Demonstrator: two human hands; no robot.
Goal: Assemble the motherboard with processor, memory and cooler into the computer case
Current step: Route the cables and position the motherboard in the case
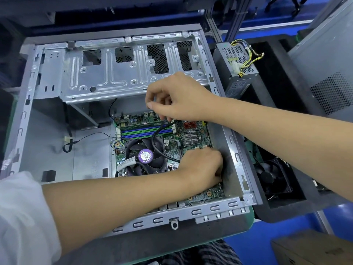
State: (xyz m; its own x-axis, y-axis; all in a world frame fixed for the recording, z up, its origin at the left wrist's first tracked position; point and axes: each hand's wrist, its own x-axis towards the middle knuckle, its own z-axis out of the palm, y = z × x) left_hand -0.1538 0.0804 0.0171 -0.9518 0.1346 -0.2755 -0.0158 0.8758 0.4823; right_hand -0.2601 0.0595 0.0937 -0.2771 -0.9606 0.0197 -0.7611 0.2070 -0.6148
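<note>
The motherboard [193, 142] already lies inside the computer case [122, 69], in its right half near the right wall, with the cooler fan [145, 155] and the memory slots [141, 131] on it.

Risks, left to right:
- Loose white connector [67, 140] on a thin black lead lies on the case floor left of the board; if the board gets shifted it could be trapped under the edge.
- The black cable [158, 138] arcs right over the fan. Left there, it could foul the blades or get tugged if either hand jerks.
- Left hand [200, 167] is curled down at the board's right edge by the case wall; its fingers are mostly hidden, so what they grip (the cable's near end, prob.) I can't tell. Pushing hard here could flex the board or scrape it on the wall.
- Right hand [172, 98] hovers above the board's far edge, fingers pinching the cable's upper end. Pulling at an angle could strain whatever connector it ends in.

Counts:
- case: 1
- motherboard: 1
- fan on board: 1 (purple hub label)
- memory slots: approx. 4, blue and green
- small silver heatsink [191, 137]: 1
- power supply [236, 67] outside the case, right: 1, in a black foam tray on the surface
- spare black fan [271, 176] in the foam, lower right: 1
- hands: 2
</note>
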